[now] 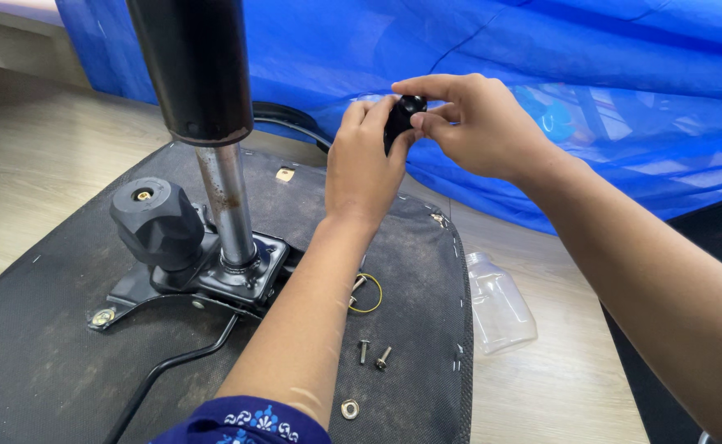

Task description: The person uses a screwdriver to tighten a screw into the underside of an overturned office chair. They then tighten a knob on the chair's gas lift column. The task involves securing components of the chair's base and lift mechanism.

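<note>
While raised above seat underside (65,362), both hands (427,136) pinch small black part (402,119) together.

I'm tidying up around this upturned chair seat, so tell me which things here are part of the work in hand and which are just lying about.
Part of the work:
- small black part, held between left hand and right hand
- chair mechanism plate with gas column and black knob
- loose bolts, washer

Lying about:
- clear plastic bottle
- blue tarpaulin

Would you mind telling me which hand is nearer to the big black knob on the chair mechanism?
Left. The left hand is up and right of the black knob; the right hand is farther right.
</note>
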